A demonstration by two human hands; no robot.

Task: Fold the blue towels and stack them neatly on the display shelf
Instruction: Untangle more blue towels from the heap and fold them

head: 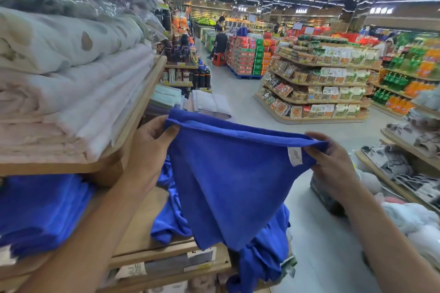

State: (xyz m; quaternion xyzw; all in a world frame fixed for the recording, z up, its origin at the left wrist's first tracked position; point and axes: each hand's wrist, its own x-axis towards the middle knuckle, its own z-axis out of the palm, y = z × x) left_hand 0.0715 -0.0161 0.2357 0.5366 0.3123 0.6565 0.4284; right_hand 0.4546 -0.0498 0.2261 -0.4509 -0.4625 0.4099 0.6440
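A blue towel point(228, 185) hangs in the air in front of me, stretched by its top edge, with a white label near its right corner. My left hand point(152, 140) pinches the left top corner and my right hand point(331, 162) pinches the right one. Below it, a heap of loose blue towels point(262, 259) spills over the end of the wooden display shelf point(142, 228). A stack of folded blue towels point(40, 211) lies on that shelf at the far left, under the upper board.
The upper wooden shelf point(133, 112) at left carries folded pale quilts point(71, 93). Shelves with grey patterned textiles point(400, 164) and soft white goods stand at right. A dark basket point(326, 195) sits on the floor by my right wrist. Grocery racks and people stand farther down the aisle.
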